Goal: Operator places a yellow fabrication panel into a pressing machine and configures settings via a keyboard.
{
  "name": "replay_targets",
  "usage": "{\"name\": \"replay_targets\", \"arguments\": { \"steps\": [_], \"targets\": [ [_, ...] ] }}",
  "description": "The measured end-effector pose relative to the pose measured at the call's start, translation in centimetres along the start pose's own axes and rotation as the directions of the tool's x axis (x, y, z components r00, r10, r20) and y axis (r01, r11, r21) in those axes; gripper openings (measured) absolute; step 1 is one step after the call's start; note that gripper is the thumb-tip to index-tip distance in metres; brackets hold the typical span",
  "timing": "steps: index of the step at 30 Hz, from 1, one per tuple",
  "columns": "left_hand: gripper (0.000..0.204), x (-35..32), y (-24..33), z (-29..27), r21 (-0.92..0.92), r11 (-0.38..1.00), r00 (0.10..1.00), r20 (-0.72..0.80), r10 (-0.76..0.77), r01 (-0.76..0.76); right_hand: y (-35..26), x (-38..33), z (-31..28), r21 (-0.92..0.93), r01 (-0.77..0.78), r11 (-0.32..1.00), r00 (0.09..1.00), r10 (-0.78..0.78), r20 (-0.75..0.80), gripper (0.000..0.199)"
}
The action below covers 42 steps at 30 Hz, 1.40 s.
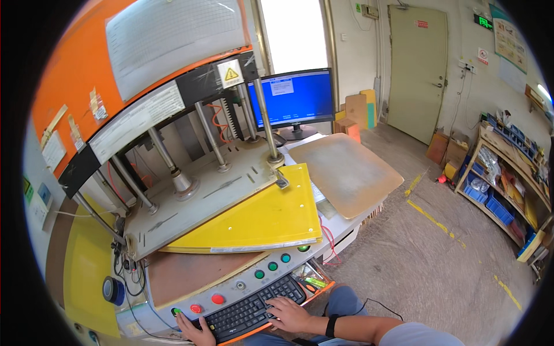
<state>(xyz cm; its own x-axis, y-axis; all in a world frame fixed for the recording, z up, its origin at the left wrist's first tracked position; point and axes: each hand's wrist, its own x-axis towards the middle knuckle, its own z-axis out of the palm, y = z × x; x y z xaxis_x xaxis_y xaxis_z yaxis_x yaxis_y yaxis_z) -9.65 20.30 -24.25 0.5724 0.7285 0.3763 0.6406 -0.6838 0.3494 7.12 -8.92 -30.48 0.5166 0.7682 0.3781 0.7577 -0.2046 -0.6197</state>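
Observation:
A black keyboard (248,310) lies at the front of the machine, close to my body. My right hand (288,315) rests over its right part with the fingers spread on the keys; a black band is round that wrist. At the keyboard's left end is my left hand (196,331), open, its thumb apart and a fingertip at the green button (176,312) on the panel. Whether that button is pressed in, I cannot tell. Two red buttons (217,299) sit just above the keyboard. Neither hand holds anything.
A press plate (202,199) with metal posts stands ahead, above a yellow board (259,219). Behind it a monitor (292,98) shows a blue screen. A brown board (349,173) lies to the right. Shelves with blue bins (499,209) stand far right, near a door (416,72).

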Motion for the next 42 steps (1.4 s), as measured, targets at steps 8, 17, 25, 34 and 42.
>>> {"name": "replay_targets", "arguments": {
  "steps": [8, 17, 25, 34, 42],
  "targets": [
    [0.083, 0.1, -2.9, 2.5, -0.080, 0.997, 0.997, -0.078, -0.003, -0.003, 0.0, -0.3, -0.3, -0.080, 0.060, 0.995, 0.998, -0.059, 0.015, 0.037],
    [0.084, 0.3, -3.0, 3.2, -0.048, 0.998, 0.997, -0.055, -0.051, 0.048, 0.2, 0.3, -0.1, -0.097, 0.009, 0.995, 0.999, -0.006, 0.037, 0.041],
    [0.083, 0.2, -3.5, 3.6, -0.094, 0.993, 0.995, -0.054, -0.080, 0.075, -0.1, 0.0, -0.4, -0.105, 0.035, 0.994, 0.998, -0.029, 0.056, 0.041],
    [0.080, 0.1, -0.9, 0.8, -0.082, 0.996, 0.996, -0.077, -0.038, 0.031, -0.7, -0.1, -0.9, -0.046, 0.025, 0.999, 0.999, -0.023, 0.043, 0.040],
    [0.076, 0.1, -1.5, 0.9, -0.058, 0.998, 0.997, -0.075, -0.026, 0.022, -0.8, -0.1, -1.2, -0.032, 0.036, 0.999, 0.997, -0.033, 0.073, 0.040]
  ]
}}
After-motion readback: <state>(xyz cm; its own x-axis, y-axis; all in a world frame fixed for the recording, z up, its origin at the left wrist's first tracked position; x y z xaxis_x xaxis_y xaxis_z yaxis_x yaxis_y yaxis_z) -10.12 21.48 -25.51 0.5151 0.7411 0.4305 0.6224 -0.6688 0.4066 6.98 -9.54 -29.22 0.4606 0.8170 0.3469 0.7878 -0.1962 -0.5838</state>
